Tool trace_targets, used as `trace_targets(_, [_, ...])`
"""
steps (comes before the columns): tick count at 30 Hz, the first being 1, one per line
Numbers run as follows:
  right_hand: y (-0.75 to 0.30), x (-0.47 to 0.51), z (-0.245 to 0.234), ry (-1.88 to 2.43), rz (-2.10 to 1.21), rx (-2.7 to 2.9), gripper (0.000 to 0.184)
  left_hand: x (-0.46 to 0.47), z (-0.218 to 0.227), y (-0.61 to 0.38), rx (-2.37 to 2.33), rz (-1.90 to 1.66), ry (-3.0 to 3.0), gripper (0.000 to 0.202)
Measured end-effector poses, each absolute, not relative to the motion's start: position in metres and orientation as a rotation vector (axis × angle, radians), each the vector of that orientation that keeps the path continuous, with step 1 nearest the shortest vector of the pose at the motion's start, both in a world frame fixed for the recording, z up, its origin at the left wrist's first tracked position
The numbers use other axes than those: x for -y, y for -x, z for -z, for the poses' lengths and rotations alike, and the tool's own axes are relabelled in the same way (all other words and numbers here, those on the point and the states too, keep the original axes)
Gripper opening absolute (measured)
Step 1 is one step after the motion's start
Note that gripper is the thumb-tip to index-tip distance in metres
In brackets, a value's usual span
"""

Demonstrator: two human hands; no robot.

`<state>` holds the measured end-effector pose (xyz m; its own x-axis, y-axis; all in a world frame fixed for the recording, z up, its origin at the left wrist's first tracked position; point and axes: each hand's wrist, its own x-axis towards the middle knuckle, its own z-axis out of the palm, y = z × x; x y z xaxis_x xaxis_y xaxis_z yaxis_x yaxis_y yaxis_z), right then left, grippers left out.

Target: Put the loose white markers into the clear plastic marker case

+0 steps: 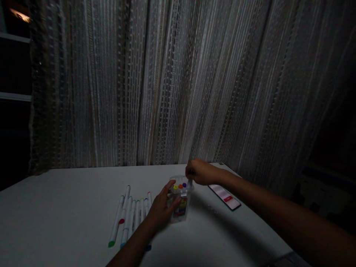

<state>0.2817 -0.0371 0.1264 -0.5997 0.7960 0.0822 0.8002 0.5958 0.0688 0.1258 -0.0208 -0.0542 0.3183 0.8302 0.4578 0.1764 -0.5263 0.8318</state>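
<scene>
A clear plastic marker case [182,215] with a coloured label stands upright on the white table. Yellow, orange and purple marker ends [180,186] show in its open top. My left hand [162,207] grips the case from the left, thumb across the front and fingers along the side. Above the case's right rim, my right hand [198,171] is closed on a marker [190,184], whose pale barrel points down into the opening; its upper end is hidden in the fingers. Several loose white markers [128,215] lie side by side left of my left hand, partly covered by that forearm.
A phone [225,196] with a lit screen lies right of the case, under my right forearm. The white table [69,207] reaches back to a hanging striped curtain [155,85]. Dark shelving [15,66] stands at the far left. The light is dim.
</scene>
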Motion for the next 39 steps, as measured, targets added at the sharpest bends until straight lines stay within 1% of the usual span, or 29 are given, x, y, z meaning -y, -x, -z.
trace_targets(3, [-0.283,0.035,-0.115,1.400,0.035,2.786,0.019,0.020,0.055,-0.126,-0.888,-1.245,-1.923,0.058])
trace_targets(7, [-0.285,0.033,-0.105,1.443,0.005,2.774,0.017,0.020,0.054,-0.126,-0.887,-1.268,-1.937,0.056])
trace_targets(14, [-0.289,0.025,-0.095,1.445,-0.063,2.691,0.025,0.021,0.051,-0.127,-0.837,-1.269,-1.950,0.056])
trace_targets(16, [-0.290,0.032,-0.096,1.431,-0.011,2.650,0.026,0.021,0.051,-0.127,-0.836,-1.275,-1.943,0.056])
trace_targets(19, [-0.290,0.059,-0.090,1.316,0.216,2.536,0.022,0.020,0.053,-0.127,-0.857,-1.291,-1.946,0.057])
trace_targets(20, [-0.288,0.070,-0.083,1.249,0.255,2.522,0.022,0.019,0.053,-0.127,-0.854,-1.291,-1.950,0.057])
trace_targets(22, [-0.281,0.092,-0.056,1.124,0.204,2.612,0.022,0.018,0.054,-0.126,-0.852,-1.289,-1.959,0.059])
trace_targets(23, [-0.275,0.100,-0.038,1.089,0.145,2.721,0.020,0.018,0.053,-0.125,-0.857,-1.282,-1.964,0.059])
trace_targets(25, [-0.262,0.107,0.006,1.165,0.110,2.877,0.016,0.018,0.051,-0.123,-0.879,-1.248,-1.975,0.060])
trace_targets(26, [-0.254,0.105,0.028,1.211,0.112,2.916,0.026,0.019,0.049,-0.121,-0.890,-1.219,-1.984,0.061])
trace_targets(28, [-0.238,0.095,0.064,1.274,0.135,2.880,0.053,0.020,0.044,-0.119,-0.911,-1.158,-2.014,0.063])
trace_targets(29, [-0.230,0.088,0.077,1.268,0.129,2.826,0.056,0.021,0.042,-0.118,-0.919,-1.137,-2.038,0.064])
trace_targets(32, [-0.212,0.073,0.092,1.275,0.071,2.702,0.036,0.020,0.034,-0.112,-0.880,-1.200,-2.152,0.067])
trace_targets(33, [-0.208,0.071,0.092,1.280,0.047,2.676,0.030,0.020,0.031,-0.110,-0.847,-1.281,-2.191,0.065])
trace_targets(35, [-0.203,0.071,0.090,1.307,0.019,2.620,0.026,0.018,0.026,-0.104,-0.803,-1.496,-2.252,0.054])
trace_targets(37, [-0.201,0.071,0.090,1.337,0.017,2.576,0.027,0.016,0.021,-0.099,-0.819,-1.692,-2.300,0.035])
trace_targets(39, [-0.200,0.071,0.093,1.357,0.041,2.534,0.029,0.014,0.021,-0.094,-0.867,-1.805,-2.370,0.011])
